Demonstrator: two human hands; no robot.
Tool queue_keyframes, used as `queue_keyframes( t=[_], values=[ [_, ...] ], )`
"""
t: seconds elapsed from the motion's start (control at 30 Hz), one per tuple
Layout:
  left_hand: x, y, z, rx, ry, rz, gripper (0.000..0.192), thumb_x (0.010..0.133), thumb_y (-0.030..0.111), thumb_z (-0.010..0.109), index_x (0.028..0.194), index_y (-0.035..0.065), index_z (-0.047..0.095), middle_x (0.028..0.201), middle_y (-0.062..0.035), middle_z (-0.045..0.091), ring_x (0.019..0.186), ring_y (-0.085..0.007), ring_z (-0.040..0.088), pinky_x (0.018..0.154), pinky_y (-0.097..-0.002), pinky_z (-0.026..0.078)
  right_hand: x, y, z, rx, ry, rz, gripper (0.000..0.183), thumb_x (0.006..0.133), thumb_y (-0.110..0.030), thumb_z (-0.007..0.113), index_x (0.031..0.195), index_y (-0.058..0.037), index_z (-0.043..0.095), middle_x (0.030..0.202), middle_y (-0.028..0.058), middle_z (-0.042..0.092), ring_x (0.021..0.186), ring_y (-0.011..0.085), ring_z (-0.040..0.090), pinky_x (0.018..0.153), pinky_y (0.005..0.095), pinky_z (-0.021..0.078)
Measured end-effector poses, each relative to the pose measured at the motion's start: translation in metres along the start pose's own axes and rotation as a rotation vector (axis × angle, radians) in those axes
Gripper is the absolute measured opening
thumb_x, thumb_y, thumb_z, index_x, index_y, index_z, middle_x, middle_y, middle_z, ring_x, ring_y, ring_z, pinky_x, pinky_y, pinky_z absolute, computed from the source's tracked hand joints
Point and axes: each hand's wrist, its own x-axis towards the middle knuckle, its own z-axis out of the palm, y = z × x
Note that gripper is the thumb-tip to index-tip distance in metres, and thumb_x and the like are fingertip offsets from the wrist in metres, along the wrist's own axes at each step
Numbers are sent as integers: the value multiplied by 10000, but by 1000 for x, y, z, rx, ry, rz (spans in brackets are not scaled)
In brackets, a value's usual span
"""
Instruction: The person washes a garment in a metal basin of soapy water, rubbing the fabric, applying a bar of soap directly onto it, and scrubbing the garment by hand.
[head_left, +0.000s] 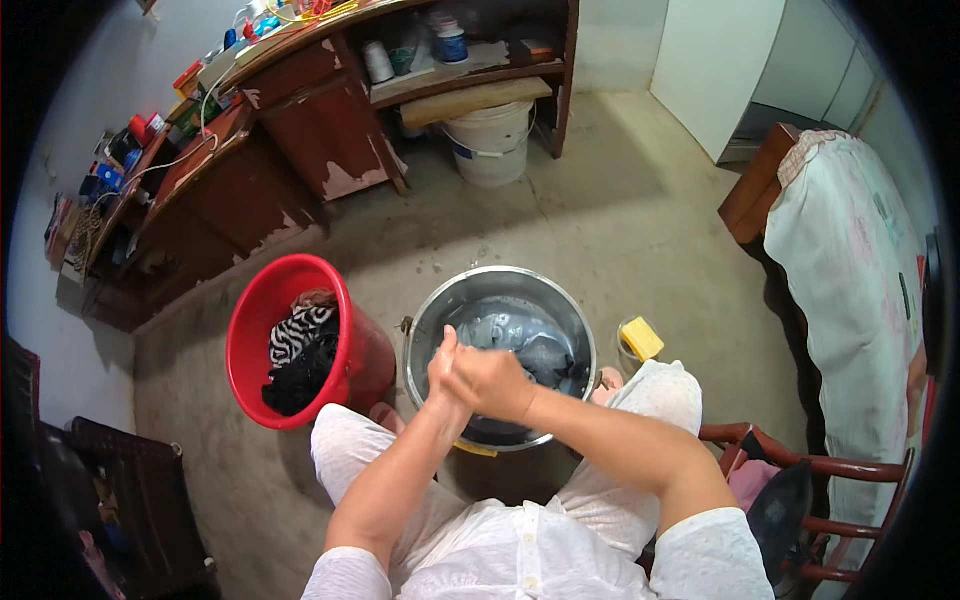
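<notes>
My left hand (446, 375) and my right hand (491, 381) are pressed together above the near left part of a metal bucket (501, 274). The right hand wraps over the left, whose thumb points up; whether anything lies between the palms is hidden. In the bucket, dark cloth (551, 358) lies in greyish water. To the left stands a tilted red plastic tub (367, 367) with black cloth (304, 379) and a black-and-white patterned cloth (300, 334) inside. On the right, a yellow bar of soap (641, 339) rests on a small round dish.
A worn brown wooden desk (277, 135) spans the far left, and a white lidded bucket (491, 150) stands beneath its shelf. A reddish wooden chair (847, 469) is at my right, near a cloth-covered piece of furniture (840, 247). Drops of water wet the floor beyond the metal bucket.
</notes>
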Motion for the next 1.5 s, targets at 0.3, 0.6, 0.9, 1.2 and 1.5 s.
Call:
queue_keyframes(
  t=[0.3, 0.6, 0.9, 1.2, 1.5],
  values=[
    [27, 5, -59, -184, -510, -192, 391, 883, 469, 437, 667, 145, 485, 722, -24, 547, 742, -203, 563, 665, -376, 453, -8, -15, 11, -341, 31, -209, 235, 818, -254, 510, 675, -72, 553, 595, 95, 551, 484, 248, 564, 398, 358, 434],
    [-8, 11, 28, -61, 332, -70, 303, 898, 365, 472, 796, 80, 490, 803, -76, 521, 737, -214, 553, 683, -440, 471, 3, 69, 1, 205, 222, 692, 289, 867, -269, 498, 746, -7, 524, 752, 170, 588, 693, 296, 596, 624, 378, 460],
    [30, 3, -69, -115, -353, -107, 326, 879, 439, 476, 809, 127, 541, 708, -29, 531, 637, -176, 544, 578, -321, 478, -7, -21, 4, -112, 19, -240, 239, 841, -249, 556, 755, -26, 552, 666, 121, 564, 553, 279, 549, 479, 337, 446],
    [2, 4, -18, -9, -225, -22, 430, 928, 425, 358, 566, 197, 397, 534, 23, 440, 499, -136, 441, 528, -291, 409, -3, -16, 12, -344, 80, -305, 220, 792, -218, 577, 624, -101, 498, 558, 66, 502, 495, 233, 540, 409, 349, 416],
    [-15, 10, 33, 115, 288, 38, 352, 897, 408, 468, 680, 135, 419, 645, -1, 418, 567, -127, 444, 551, -287, 422, 14, 32, -25, -4, -75, 458, 402, 813, -424, 550, 864, -26, 567, 772, 170, 626, 713, 370, 593, 605, 458, 444]
  ],
)
